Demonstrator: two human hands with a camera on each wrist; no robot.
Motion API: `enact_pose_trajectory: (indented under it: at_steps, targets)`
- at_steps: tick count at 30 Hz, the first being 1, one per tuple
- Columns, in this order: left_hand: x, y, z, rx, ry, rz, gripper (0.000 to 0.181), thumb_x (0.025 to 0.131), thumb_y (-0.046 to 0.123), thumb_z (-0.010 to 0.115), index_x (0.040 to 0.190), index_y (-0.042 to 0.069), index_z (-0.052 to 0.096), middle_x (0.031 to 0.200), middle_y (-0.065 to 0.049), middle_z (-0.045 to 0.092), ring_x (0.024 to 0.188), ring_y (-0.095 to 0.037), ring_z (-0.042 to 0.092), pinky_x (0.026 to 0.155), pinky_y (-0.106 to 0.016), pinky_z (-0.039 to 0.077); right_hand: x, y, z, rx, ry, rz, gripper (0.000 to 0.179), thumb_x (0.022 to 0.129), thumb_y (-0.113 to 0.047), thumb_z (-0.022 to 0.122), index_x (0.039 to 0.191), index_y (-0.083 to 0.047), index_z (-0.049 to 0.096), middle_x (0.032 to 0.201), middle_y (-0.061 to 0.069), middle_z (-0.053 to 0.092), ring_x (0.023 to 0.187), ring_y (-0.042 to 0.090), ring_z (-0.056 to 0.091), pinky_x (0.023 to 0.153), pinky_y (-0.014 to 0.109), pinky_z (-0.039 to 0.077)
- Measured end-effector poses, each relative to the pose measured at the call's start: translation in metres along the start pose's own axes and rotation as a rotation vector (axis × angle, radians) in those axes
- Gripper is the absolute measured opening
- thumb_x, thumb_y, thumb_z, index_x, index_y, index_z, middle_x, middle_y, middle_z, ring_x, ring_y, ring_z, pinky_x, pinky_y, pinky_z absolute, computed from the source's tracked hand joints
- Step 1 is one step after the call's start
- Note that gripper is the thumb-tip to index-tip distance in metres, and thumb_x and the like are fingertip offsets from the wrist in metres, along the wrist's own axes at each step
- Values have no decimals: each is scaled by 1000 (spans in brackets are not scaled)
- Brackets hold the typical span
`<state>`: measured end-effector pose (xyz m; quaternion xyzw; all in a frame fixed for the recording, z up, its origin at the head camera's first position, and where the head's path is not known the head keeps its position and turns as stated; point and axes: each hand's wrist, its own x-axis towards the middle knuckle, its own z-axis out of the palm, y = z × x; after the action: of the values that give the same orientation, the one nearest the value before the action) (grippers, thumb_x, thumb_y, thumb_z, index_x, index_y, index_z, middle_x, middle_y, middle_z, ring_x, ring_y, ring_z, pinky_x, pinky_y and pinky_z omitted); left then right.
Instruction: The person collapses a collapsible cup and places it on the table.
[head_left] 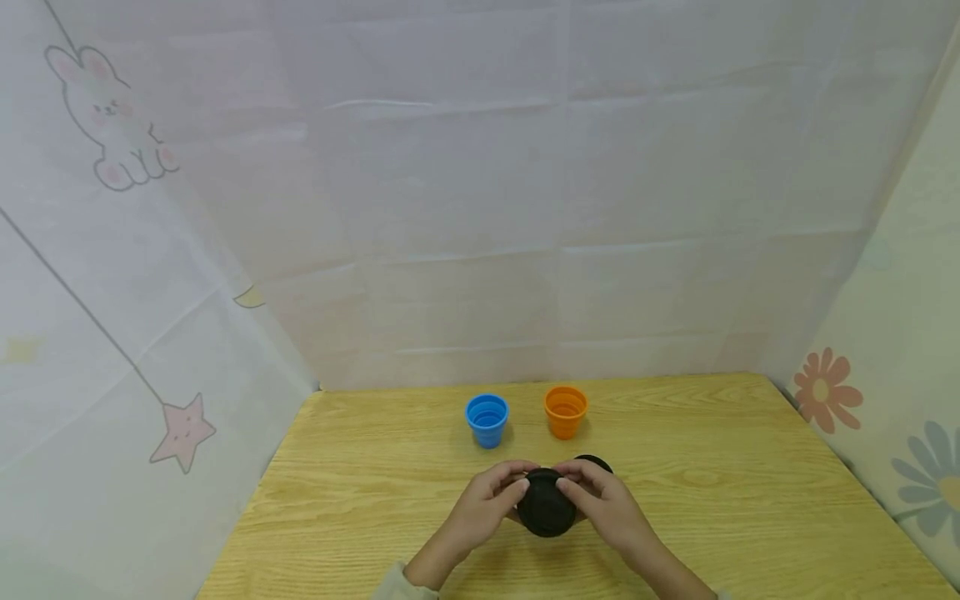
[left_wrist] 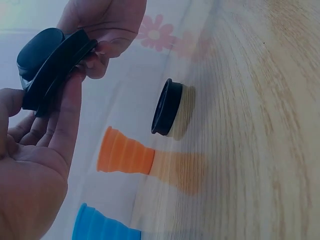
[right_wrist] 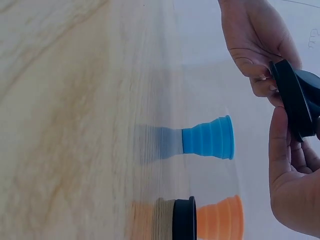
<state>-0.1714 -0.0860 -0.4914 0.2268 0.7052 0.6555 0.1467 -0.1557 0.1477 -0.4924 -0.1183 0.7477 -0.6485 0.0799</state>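
Observation:
Both hands hold a black collapsible cup (head_left: 547, 508) above the front middle of the table. It is folded to a low shape, with a round raised part on a wider rim in the left wrist view. My left hand (head_left: 482, 506) grips its left side, thumb on the face toward me and fingers behind. On the opposite side, my right hand (head_left: 613, 510) pinches it the same way. A second low black cup (left_wrist: 168, 107) lies on the table, mostly hidden behind the right hand in the head view.
Farther back stand a blue cup (head_left: 487, 421) and, to its right, an orange cup (head_left: 566, 412), both unfolded and upright. The wooden table (head_left: 360, 467) ends at a pale cloth backdrop (head_left: 465, 208), with printed cloth at both sides.

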Motion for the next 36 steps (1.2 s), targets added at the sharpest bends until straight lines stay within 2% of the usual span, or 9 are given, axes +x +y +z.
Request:
enact_pose_trajectory:
  at_steps: [5, 11, 17, 22, 28, 36]
  targets:
    - [0, 3, -1, -61, -35, -12, 45, 108, 27, 50, 143, -2, 50, 131, -18, 63, 103, -16, 68, 79, -30, 60, -1, -3, -1, 30, -13, 3, 47, 103, -32, 60, 136, 1, 56, 117, 14, 66, 97, 22, 67, 74, 32, 60]
    - [0, 3, -2, -106, -54, -37, 51, 105, 26, 58, 145, -3, 47, 129, -17, 64, 106, -19, 67, 80, -31, 60, 0, -1, -2, 36, -26, 11, 49, 103, -32, 61, 138, 1, 54, 120, 14, 66, 99, 20, 68, 77, 32, 60]
    - [0, 0, -3, -79, -31, -22, 47, 104, 26, 60, 142, -1, 51, 124, -15, 65, 104, -21, 68, 79, -31, 61, 1, -1, -5, 64, -78, 24, 54, 101, -31, 65, 144, -2, 51, 133, 18, 61, 112, 22, 65, 83, 31, 59]
    - [1, 0, -3, -70, -21, -15, 46, 104, 26, 61, 141, 1, 53, 121, -15, 66, 101, -19, 68, 78, -31, 61, 2, 0, -9, 59, -134, -16, 51, 102, -27, 62, 146, -4, 50, 141, 21, 53, 119, 23, 60, 88, 29, 57]
    - [1, 1, -4, -50, -23, -18, 47, 104, 25, 60, 142, -1, 51, 119, -13, 65, 100, -17, 68, 79, -31, 61, 0, 2, -14, 78, -226, -103, 48, 105, -18, 55, 150, -2, 45, 141, 25, 45, 116, 20, 58, 93, 28, 54]
    - [0, 4, -3, -11, -7, -18, 44, 103, 25, 61, 139, 0, 54, 119, -14, 66, 99, -17, 69, 79, -39, 62, 0, 0, -16, 53, -247, -104, 51, 105, -19, 57, 151, -1, 43, 140, 23, 44, 120, 21, 57, 95, 26, 52]
